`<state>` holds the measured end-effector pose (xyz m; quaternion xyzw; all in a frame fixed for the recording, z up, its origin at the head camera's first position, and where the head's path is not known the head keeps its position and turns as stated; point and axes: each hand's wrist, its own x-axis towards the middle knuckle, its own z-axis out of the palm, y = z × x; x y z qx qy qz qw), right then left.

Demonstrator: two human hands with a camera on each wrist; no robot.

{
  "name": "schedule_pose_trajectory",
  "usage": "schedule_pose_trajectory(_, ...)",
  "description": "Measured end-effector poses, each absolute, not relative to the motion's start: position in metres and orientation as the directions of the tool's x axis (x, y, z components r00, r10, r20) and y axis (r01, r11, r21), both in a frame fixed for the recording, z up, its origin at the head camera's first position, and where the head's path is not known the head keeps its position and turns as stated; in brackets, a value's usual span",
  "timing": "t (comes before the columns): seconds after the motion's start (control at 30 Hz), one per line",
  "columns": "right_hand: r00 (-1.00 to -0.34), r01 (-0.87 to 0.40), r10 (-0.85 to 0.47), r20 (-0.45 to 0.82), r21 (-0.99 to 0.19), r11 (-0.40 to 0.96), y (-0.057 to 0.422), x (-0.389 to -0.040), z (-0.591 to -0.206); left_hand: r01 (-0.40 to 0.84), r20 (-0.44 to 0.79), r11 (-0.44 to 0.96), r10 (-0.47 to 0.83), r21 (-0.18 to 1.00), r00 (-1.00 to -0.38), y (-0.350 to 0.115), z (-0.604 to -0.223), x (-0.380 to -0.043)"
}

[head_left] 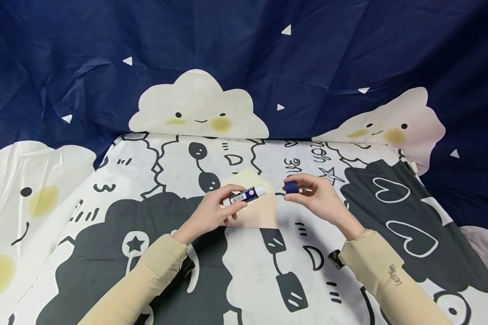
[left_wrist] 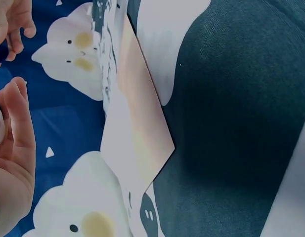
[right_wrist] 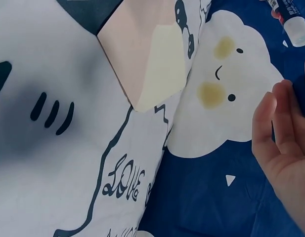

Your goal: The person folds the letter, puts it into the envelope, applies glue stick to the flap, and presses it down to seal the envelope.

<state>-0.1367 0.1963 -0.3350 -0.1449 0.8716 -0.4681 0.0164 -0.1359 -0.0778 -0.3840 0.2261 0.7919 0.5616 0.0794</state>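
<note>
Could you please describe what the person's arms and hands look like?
The left hand and right hand are ungloved. Both beige fabric sleeves are long, with broad cuffs; small dark lettering marks the right one. A small black object shows beside each cuff.

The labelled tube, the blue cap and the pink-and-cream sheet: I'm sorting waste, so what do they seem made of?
Labelled tube: probably smooth plastic, with a plain white end beside the printing.
Blue cap: likely plastic, evenly coloured; its finish is hard to tell.
Pink-and-cream sheet: seemingly matte paper or thin card, with crisp edges and no shine.
</note>
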Motion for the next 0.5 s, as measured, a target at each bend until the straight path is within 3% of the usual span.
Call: schedule_pose_trajectory(0.5, -0.968, -0.233, -0.217, 0.123, -0.760, 0.606, 0.212, -0.144, -0.348, 0.257, 0.131, 0.267, 0.413, 0.929, -0.901, -0.078, -0.380, -0.133)
